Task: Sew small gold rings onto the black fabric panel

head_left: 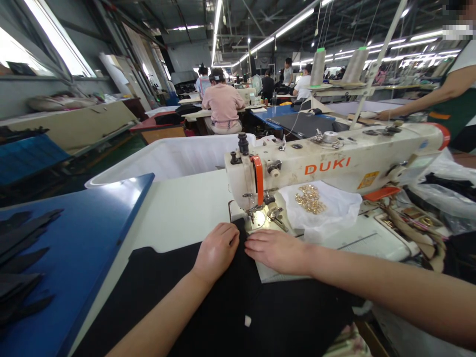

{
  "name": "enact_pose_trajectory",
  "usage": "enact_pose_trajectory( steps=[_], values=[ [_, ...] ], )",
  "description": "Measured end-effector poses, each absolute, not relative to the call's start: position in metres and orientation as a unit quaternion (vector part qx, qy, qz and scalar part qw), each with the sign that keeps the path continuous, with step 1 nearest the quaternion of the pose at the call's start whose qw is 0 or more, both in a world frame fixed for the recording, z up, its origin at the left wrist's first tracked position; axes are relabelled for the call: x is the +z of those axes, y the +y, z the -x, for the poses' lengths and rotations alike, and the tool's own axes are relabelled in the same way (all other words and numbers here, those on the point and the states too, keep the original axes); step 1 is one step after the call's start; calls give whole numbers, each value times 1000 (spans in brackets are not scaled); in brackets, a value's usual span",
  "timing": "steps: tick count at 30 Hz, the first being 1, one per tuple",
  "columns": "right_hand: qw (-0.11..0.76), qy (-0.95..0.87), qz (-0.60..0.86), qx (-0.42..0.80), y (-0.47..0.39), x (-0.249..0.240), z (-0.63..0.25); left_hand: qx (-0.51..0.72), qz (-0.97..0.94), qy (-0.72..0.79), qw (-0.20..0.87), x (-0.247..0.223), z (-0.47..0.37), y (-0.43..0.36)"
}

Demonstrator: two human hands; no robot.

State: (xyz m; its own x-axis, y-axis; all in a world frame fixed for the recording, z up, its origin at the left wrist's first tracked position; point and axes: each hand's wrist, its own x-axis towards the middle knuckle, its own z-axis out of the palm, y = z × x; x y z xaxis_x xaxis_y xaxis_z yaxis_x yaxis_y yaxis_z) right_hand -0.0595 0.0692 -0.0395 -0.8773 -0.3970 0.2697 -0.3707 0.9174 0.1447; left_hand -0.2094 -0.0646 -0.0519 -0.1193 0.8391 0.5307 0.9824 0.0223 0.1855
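Observation:
A large piece of black fabric (163, 292) spreads over the front of the sewing table, and a narrow part of it reaches up to the needle area of the sewing machine (286, 166). My left hand (217, 250) is closed on this fabric just left of the presser foot, with its fingers curled in. To the right, my right hand (277, 251) lies with fingers stretched out, palm down, its fingertips at the fabric's edge below the needle plate (259, 220). The machine's lamp lights the plate. A small white scrap (248, 321) sits on the fabric near me.
Gold-coloured metal pieces (310, 199) lie on a white cloth (340, 196) beside the machine. Black cut pieces (22, 248) rest on a blue board (100, 218) at left. A white bin (178, 153) stands behind the table. Another person's arm (424, 101) reaches in at far right.

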Motion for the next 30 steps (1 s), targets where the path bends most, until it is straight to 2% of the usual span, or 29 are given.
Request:
enact_pose_trajectory(
  steps=[8, 11, 16, 20, 30],
  values=[
    [241, -892, -370, -98, 76, -38, 57, -261, 646, -704, 137, -54, 210, -65],
    [237, -910, -327, -93, 68, -43, 63, -257, 649, -705, 126, -54, 210, -65],
    [156, -974, -158, -40, 51, -44, 53, -256, 665, -690, 129, -53, 208, -68],
    [126, -977, -171, -2, 47, -41, 41, -222, 701, -667, 123, -49, 206, -72],
    [134, -976, -168, 46, 48, -44, 36, -70, 748, -643, 148, -41, 205, -73]
  ],
)
